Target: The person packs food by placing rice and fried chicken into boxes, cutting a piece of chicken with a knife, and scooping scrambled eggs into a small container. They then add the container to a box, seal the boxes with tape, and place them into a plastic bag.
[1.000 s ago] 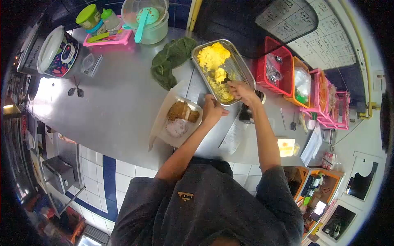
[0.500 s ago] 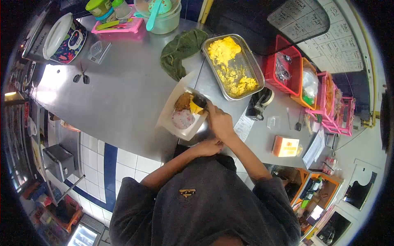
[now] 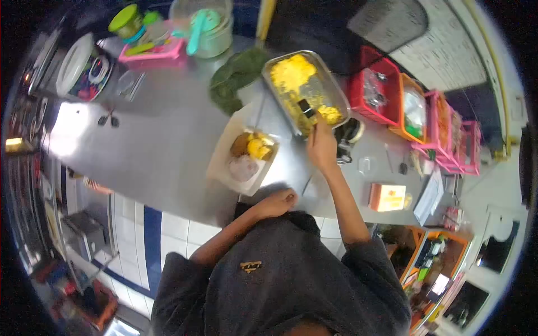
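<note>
My right hand is closed around a short black scoop-like utensil, its exact shape blurred. It is over the near side of a metal mesh-patterned tray with yellow scrambled egg in it. Left of that hand, an open paper food box stands on the steel counter. Inside it are a brown fried piece, some egg and a pinkish-white round portion. My left hand rests curled at the counter's front edge, with nothing visible in it.
A green cloth lies beside the tray. Red and orange baskets line the right back, near a black tape dispenser. Scissors, a rice cooker and a pink tray are on the left. An orange-white box sits right.
My right hand has moved from the food box up and right to the egg tray with the utensil. More egg now shows in the box. My left hand has shifted slightly left, apart from the right.
</note>
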Tool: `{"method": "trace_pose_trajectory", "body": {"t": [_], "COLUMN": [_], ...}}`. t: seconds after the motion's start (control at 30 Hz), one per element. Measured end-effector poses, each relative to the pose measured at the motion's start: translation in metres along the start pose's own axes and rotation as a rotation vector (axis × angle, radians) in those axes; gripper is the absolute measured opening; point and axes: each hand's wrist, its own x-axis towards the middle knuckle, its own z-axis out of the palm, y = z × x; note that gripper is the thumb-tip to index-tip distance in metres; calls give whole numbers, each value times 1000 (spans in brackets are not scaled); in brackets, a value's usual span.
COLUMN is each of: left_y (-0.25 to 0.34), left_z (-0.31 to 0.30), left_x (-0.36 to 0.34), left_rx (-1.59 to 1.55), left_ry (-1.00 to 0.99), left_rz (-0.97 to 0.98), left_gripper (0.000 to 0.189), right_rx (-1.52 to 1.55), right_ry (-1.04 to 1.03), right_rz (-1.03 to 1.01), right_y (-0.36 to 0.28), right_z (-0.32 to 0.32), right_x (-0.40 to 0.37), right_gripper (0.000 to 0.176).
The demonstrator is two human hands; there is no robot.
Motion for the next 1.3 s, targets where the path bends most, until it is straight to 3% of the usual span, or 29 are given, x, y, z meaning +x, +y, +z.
{"method": "trace_pose_trajectory", "body": {"t": [0.03, 0.1, 0.17, 0.3, 0.4, 0.47, 0.5, 0.57, 0.6, 0.67, 0.7, 0.77, 0.83, 1.03, 1.1, 1.3], "left_y": [-1, -7, 0, -26, -7, -5, -5, -5, -20, -58, -38, 24, 4, 9, -2, -18], "left_z": [2, 2, 2, 6, 11, 22, 25, 37, 46, 54, 57, 67, 79, 118, 124, 123], "left_x": [-1, -2, -4, 4, 1, -2, -4, 0, 3, 16, 18, 20, 33, 75, 82, 92], "left_rx": [-85, -148, -111, -256, -225, -341, -336, -422, -423, -314, -302, 27, 188, 613, 928, 902], "left_ry": [21, 27, 36, 43, 38, 131, 129, 299, 297, 524, 532, 756, 864, 1234, 1411, 1588], "left_rz": [-67, -115, -142, -174, -196, -252, -260, -259, -262, -219, -217, -213, -245, -370, -280, -322], "left_gripper": [33, 35, 34, 30, 31, 33, 33, 29, 29, 26, 26, 24, 23, 20, 20, 21], "right_rx": [-119, -227, -312, -227, -320, -356, -351, -436, -478, -528, -532, -518, -439, -196, -93, -185], "right_ry": [25, -21, -34, 245, 367, 143, 142, -203, -179, -229, -302, -221, 86, 141, 161, 63], "right_rz": [-72, -13, -187, 47, 71, 398, 407, 357, 347, 363, 388, 379, 191, 107, 191, 74], "right_y": [18, 45, 67, 149, 249, 275, 272, 251, 259, 273, 282, 309, 323, 361, 364, 347], "right_z": [-8, -16, -27, -76, -93, -99, -102, -115, -107, -98, -97, -95, -105, -143, -147, -139], "right_x": [10, 20, 36, 94, 131, 140, 139, 139, 139, 145, 150, 159, 161, 156, 152, 158], "right_gripper": [48, 44, 44, 26, 23, 27, 27, 37, 39, 41, 41, 35, 32, 16, 16, 25]}}
